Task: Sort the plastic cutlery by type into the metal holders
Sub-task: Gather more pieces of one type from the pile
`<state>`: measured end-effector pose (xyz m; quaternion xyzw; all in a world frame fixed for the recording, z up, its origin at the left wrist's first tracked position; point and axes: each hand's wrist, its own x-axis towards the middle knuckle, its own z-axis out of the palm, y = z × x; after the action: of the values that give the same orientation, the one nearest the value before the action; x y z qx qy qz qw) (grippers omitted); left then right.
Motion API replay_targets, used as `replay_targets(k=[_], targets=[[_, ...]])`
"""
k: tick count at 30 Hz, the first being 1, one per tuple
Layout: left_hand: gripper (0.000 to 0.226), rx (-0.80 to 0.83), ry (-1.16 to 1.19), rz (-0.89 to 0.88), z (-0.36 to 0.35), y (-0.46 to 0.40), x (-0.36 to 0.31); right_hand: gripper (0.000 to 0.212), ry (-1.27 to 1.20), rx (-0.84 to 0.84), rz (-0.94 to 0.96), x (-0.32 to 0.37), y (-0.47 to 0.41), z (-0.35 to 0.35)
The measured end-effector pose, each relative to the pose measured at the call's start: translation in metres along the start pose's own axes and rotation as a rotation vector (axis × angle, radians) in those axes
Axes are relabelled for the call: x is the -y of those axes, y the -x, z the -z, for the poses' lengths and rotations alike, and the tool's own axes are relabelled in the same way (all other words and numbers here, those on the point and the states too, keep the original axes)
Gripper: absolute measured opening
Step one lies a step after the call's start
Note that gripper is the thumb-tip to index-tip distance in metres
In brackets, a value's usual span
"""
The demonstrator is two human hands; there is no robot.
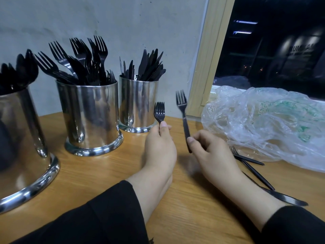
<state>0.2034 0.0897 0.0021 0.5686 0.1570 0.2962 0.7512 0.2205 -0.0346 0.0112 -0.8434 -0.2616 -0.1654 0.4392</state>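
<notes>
Three shiny metal holders stand along the wall. The left holder point(21, 138) has black spoons, the middle holder point(91, 117) black forks, the right holder point(139, 103) black knives. My left hand point(160, 147) grips black forks point(159, 111) upright, tines up, just right of the knife holder. My right hand point(209, 150) pinches a single black fork point(183, 115) by its handle, tines up. Loose black forks point(249, 161) and a black knife point(288, 199) lie on the wooden table point(175, 217) to the right of my right hand.
A crumpled clear plastic bag point(267, 124) lies on the table at the right, under a dark window with a wooden frame point(204, 67). A grey wall runs behind the holders.
</notes>
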Motion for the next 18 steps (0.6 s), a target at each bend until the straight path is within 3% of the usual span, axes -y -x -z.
replay_targets(k=[6,12,18], targets=[[0.046,0.071,-0.027,0.006,-0.002,0.005,-0.009,0.032,-0.026,0.134,-0.068,0.015,0.013,-0.013],[0.034,0.171,-0.097,-0.055,0.0,0.006,-0.001,0.027,0.1,0.188,-0.006,0.011,0.016,-0.01],[0.034,0.215,-0.033,0.001,-0.002,0.01,-0.002,0.025,0.34,0.045,0.062,-0.021,0.01,0.029]])
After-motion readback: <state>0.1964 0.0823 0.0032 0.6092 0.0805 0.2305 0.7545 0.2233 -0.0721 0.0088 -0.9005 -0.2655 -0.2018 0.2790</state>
